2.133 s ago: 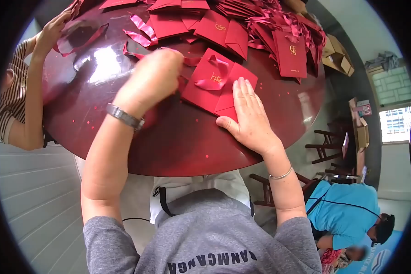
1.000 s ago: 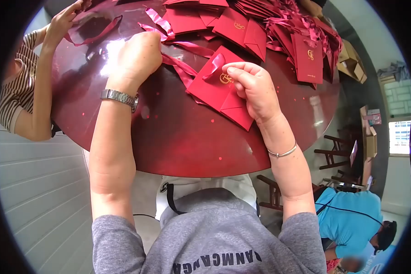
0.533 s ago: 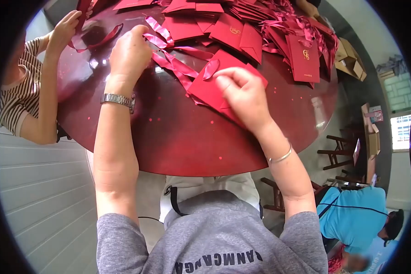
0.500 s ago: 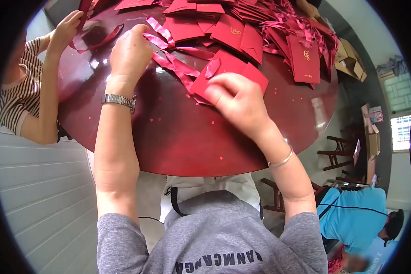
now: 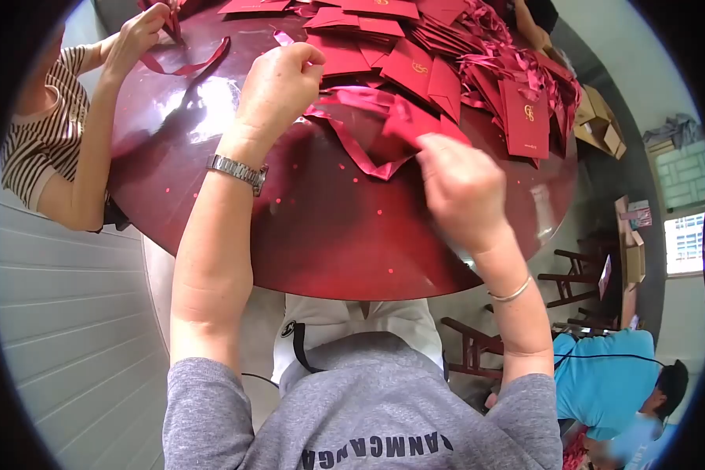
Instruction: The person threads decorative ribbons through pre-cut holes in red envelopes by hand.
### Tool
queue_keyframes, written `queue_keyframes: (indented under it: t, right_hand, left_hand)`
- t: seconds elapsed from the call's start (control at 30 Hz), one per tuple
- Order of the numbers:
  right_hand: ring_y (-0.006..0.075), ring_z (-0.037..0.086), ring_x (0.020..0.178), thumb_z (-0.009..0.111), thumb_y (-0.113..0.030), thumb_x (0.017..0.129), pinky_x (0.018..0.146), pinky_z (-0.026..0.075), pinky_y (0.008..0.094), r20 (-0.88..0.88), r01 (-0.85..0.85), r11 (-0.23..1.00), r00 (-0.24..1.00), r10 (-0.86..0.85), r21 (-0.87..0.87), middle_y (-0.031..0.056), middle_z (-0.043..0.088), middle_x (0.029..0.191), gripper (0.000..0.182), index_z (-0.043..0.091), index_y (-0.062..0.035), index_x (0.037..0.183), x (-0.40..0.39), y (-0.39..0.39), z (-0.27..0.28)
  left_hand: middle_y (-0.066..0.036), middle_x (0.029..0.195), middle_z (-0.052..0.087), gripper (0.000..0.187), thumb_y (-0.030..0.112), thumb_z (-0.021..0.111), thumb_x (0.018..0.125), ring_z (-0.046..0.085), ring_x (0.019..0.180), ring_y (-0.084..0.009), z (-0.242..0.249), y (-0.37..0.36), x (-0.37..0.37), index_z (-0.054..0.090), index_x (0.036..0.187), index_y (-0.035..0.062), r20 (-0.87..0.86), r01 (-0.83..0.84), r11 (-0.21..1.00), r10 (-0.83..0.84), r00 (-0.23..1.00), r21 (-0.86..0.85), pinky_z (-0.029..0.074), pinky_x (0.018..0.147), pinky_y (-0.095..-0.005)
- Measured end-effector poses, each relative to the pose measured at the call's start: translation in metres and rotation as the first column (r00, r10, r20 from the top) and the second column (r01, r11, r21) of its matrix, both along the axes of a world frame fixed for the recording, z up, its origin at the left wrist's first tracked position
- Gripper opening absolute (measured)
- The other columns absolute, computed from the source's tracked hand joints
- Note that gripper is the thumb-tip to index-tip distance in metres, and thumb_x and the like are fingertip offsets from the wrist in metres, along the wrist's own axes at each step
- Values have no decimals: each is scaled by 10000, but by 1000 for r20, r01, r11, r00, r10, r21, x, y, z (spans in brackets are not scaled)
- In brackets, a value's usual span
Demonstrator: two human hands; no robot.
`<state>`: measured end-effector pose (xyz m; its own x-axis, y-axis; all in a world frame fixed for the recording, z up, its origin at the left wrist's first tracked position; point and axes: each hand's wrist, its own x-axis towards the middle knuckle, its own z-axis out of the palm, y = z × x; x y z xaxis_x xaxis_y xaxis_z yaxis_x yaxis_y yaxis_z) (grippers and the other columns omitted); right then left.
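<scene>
Right hand grips a blurred red paper bag. Left hand is curled narrow beside pink satin ribbon

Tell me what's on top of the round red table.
Red bags and pink ribbons are heaped toward its far side; tiny red specks lie nearer. The left hand and right hand hide parts of the tabletop; anything beneath the bags is covered.

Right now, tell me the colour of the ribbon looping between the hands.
The ribbon is pinkish red, best seen in the head view.
</scene>
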<state>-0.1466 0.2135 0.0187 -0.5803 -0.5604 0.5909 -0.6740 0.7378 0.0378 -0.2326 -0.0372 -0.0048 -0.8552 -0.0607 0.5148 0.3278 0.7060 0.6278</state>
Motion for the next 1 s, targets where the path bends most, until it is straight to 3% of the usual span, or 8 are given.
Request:
queue_keyframes:
  t: [0.13,0.2,0.3,0.5,0.57,0.77,0.9,1.0]
  right_hand:
    - [196,675,792,615,-149,935,724,531,313,-197,151,931,954,-226,-333,136,693,884,169,677,-7,1002,-16,28,37]
    - [193,669,775,598,-159,940,720,517,306,67,346,729,921,-383,-591,112,707,858,182,685,-4,978,-23,45,59]
    - [100,644,856,577,-140,965,785,512,222,444,330,372,850,282,-868,64,694,971,223,651,43,1068,-32,98,68]
    - [114,617,923,656,-167,903,821,503,278,753,548,620,649,107,-561,70,676,1005,248,652,26,1059,-51,149,-31]
    - [153,632,923,652,-168,886,842,495,285,605,588,731,736,-304,-348,99,683,1013,295,638,33,1100,-47,130,-55]
    - [195,647,883,637,-142,877,801,502,313,135,391,862,920,-367,-323,123,682,981,268,639,8,1100,-22,76,-29]
    - [115,645,815,600,-171,930,692,509,250,805,404,759,535,255,-510,74,682,959,234,657,22,1049,7,20,-5]
    - [157,635,950,501,-375,997,806,507,300,774,463,621,349,528,-633,83,641,1104,454,539,7,1239,-1,-8,-7]
  left_hand:
    - [-27,757,666,169,110,638,859,597,677,-126,10,3,4,690,993,22,22,70,988,-74,997,135,477,633,-281]
    - [-15,776,651,179,93,634,851,578,673,-121,13,3,4,681,1014,35,85,91,972,-111,990,215,482,624,-272]
    - [-46,861,670,227,115,659,821,606,762,-144,13,3,12,671,1037,45,301,385,923,-367,880,0,503,679,-292]
    - [-118,931,591,325,289,757,712,540,998,-311,3,59,59,650,897,44,303,550,704,-460,835,-449,448,876,-401]
    - [-121,904,588,215,223,708,753,551,962,-313,-4,64,59,628,829,39,199,495,711,-462,864,-499,451,841,-409]
    - [-190,816,635,85,61,607,763,622,792,-366,-6,45,36,620,821,0,366,491,781,-359,858,-385,481,688,-436]
    - [-130,737,630,81,33,607,793,626,686,-252,12,40,32,619,861,-11,294,482,865,-428,854,-140,484,634,-361]
    - [16,797,580,86,-41,574,872,554,741,-66,31,47,44,592,950,-8,267,570,755,-651,710,324,476,664,-221]
